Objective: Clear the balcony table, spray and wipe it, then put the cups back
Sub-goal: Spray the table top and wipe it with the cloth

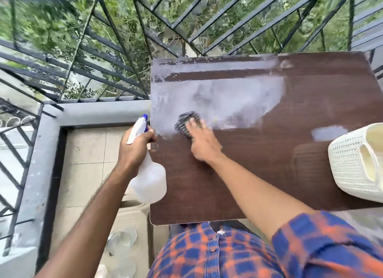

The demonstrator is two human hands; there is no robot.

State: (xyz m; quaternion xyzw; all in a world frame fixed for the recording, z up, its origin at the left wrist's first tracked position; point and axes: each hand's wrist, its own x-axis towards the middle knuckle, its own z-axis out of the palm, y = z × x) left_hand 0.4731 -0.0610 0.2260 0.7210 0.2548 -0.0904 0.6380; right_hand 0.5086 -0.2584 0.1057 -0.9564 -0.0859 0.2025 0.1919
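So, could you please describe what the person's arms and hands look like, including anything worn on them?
Both hands are bare, with no gloves, and no rings or watch can be made out. The left hand and its forearm are uncovered as far as the frame shows. The right hand has a bare forearm, with a blue and orange checked shirt sleeve pushed up near the elbow.

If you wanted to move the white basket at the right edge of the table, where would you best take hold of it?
I would grip the white basket by the oval handle slot in its near wall, coming in from the table's centre, since that wall faces the left. The basket looks tipped and is cut off at the frame's edge, so a steady lift seems wise.
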